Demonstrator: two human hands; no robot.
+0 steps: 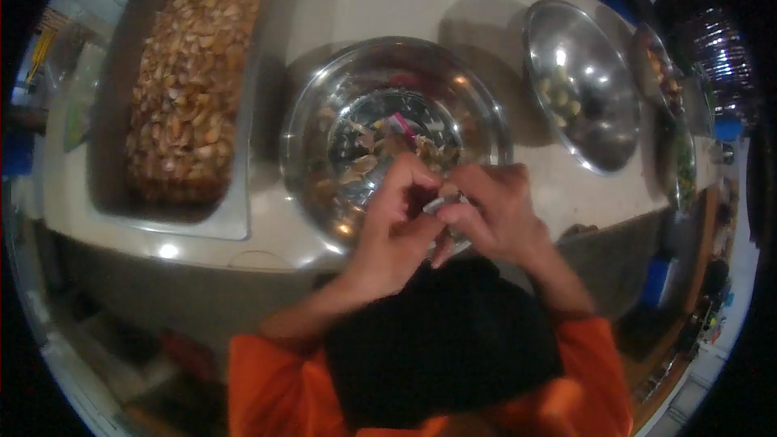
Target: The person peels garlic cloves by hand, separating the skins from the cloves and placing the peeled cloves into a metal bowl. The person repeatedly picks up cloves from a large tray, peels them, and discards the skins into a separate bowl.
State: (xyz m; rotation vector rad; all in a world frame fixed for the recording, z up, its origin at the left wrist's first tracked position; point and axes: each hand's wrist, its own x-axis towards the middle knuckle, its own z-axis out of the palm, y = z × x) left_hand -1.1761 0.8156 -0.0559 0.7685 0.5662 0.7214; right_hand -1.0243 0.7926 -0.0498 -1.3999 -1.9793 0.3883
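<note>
My left hand (pixel 400 212) and my right hand (pixel 495 212) meet over the near rim of a round steel bowl (pixel 306 97). Between their fingertips is a small pale piece (pixel 435 203), apparently a garlic clove, partly hidden by the fingers. A thin, pink-ended object (pixel 402 123) points up from behind my left fingers; its lower part is blurred, and I cannot tell what it is or whether a hand holds it. Papery skins (pixel 364 164) lie in the bowl.
At the left stands a deep rectangular metal tray (pixel 247 133) filled with garlic cloves (pixel 188 91). A tilted steel bowl (pixel 607 97) with some pale cloves (pixel 558 100) is at the right. Further right are more containers, one holding something green (pixel 686 164). The table's near edge curves below.
</note>
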